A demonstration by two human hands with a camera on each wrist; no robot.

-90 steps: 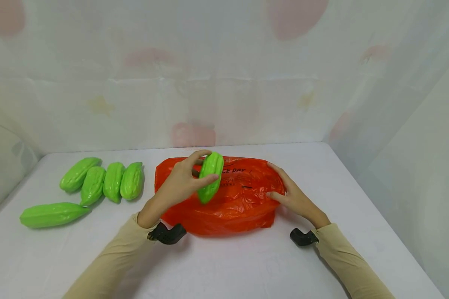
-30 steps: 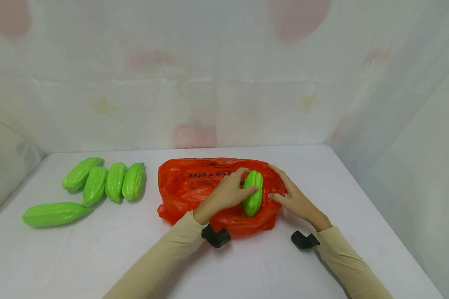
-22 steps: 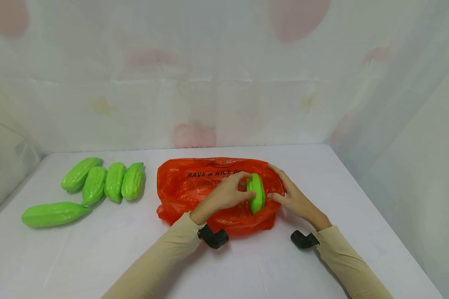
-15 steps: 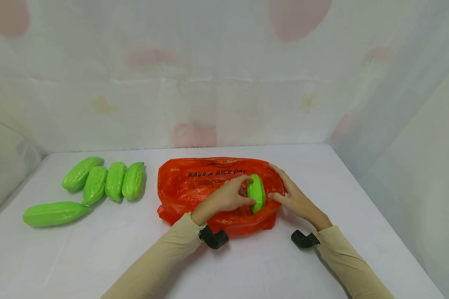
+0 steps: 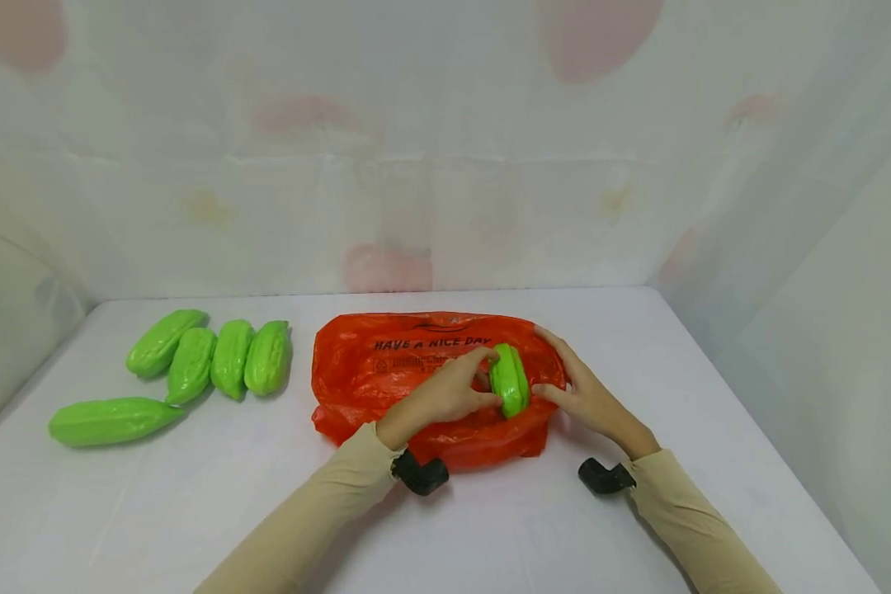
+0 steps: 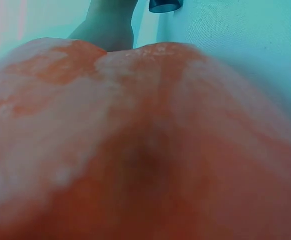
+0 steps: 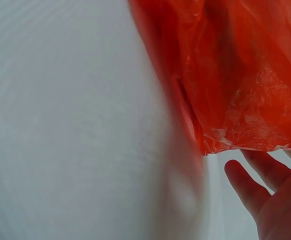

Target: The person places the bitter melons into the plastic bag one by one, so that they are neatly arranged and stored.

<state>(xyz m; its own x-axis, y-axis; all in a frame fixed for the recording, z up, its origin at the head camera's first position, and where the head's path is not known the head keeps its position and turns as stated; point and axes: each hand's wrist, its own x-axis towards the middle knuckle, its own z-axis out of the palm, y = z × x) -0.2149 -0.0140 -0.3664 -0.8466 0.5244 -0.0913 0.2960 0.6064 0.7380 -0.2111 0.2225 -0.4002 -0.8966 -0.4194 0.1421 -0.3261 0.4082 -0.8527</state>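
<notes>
Green fruit (image 5: 511, 383) inside red bag (image 5: 371, 401), long axis roughly front-to-back, just right of left hand (image 5: 449, 393); fingers half-curled against it, hold unclear. Right hand (image 5: 590, 403) grips bag's right edge.

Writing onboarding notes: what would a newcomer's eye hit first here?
First, the red bag at centre, lettered in black, with the right hand at its right end. Next, the bright green piece the left hand holds, over the bag's right part. Then five more green pieces on the table's left: four bunched, one nearer the person.
</notes>
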